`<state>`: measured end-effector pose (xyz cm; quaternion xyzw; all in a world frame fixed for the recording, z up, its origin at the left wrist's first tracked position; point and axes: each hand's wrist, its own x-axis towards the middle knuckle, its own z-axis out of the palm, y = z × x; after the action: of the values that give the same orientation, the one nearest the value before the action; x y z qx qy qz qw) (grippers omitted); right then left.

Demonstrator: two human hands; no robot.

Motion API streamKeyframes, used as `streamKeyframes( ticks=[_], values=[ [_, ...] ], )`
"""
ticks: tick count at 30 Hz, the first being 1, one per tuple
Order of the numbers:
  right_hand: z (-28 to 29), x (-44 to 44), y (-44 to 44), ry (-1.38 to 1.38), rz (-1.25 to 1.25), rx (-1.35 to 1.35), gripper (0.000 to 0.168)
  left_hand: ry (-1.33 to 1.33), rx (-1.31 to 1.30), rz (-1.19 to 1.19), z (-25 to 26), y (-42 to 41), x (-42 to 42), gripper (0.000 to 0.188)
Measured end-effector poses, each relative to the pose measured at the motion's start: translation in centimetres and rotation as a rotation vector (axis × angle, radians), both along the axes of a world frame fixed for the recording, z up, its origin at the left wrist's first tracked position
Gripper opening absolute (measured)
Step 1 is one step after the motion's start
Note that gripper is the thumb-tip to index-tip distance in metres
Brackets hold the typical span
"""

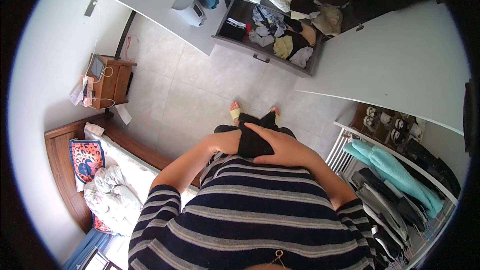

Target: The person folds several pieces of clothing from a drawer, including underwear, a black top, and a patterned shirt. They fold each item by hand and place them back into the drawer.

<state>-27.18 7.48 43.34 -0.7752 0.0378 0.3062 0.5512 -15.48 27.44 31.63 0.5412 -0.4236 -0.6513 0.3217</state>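
Observation:
A black folded garment (255,140) is held in front of my waist, against my striped shirt. My left hand (229,143) reaches in from the left, its fingers hidden behind the cloth. Across the garment's right side lies my right hand (279,144), fingers and thumb spread over the fabric. Beyond my feet stands a pulled-out drawer (262,54) of a wardrobe. In it are black folded clothes (233,30) at the left and crumpled clothes, among them a yellow piece (283,47).
Open wardrobe doors flank the drawer, the right door (393,56) and the left one (161,3) with two holders. A drying rack (339,144) with hung clothes stands right, near a shoe shelf (380,127). A bed (129,167) and nightstand (114,80) are left.

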Motion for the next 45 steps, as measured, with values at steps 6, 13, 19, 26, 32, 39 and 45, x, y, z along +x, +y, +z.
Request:
streamKeyframes(
  ticks=[6,13,19,26,32,39,45],
  values=[
    [-5.3,-0.8,0.7,0.101,-0.171,-0.152,0.058,0.445,0.042,0.442,0.4,0.1,5.7,0.029],
    [-9.2,2.4,-3.3,0.266,-1.207,0.598,0.054,0.596,-0.091,1.147,-0.6,-1.4,10.9,0.029],
    [-10.2,5.8,-5.6,0.047,-1.413,0.871,0.048,0.546,0.009,1.048,-4.2,-5.3,10.8,0.045],
    [-12.2,11.9,-7.1,0.157,-1.238,0.974,0.050,0.764,-0.052,1.033,-8.2,-12.0,11.6,0.084],
    [-19.5,14.9,-12.6,0.340,-1.235,1.173,0.048,1.069,0.046,1.163,-16.6,-15.4,11.1,0.083],
    [-28.4,18.6,-19.3,0.510,-1.295,1.114,0.051,1.281,0.059,1.293,-29.4,-20.3,11.5,0.075],
    [-40.8,20.9,-24.4,0.195,-1.143,0.273,0.050,1.044,0.204,1.399,-33.3,-24.2,20.7,0.052]
  ],
)
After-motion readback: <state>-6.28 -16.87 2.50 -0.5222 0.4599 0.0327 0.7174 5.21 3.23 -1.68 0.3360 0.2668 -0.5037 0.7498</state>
